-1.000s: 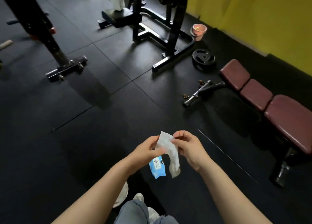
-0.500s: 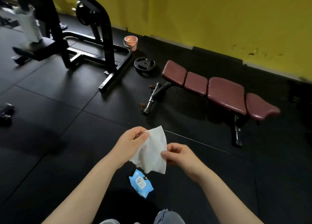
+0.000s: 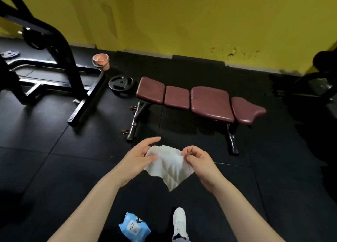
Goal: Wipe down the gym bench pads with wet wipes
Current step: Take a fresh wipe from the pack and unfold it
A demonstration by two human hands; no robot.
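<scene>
One view only: camera worn on my head, wide-angle. It looked forward and down across the floor [image 3: 54, 168] toward the yellow wall [image 3: 200, 19]. My hands [image 3: 138, 156] sat near, low centre; the bench [image 3: 211, 103] lay farther off, mid-frame.

Both forearms are bare, with no sleeves, watch or rings showing. At the bottom centre of the frame a white sneaker [image 3: 179, 221] shows, with a grey trouser hem [image 3: 180, 239] just beneath it.
</scene>
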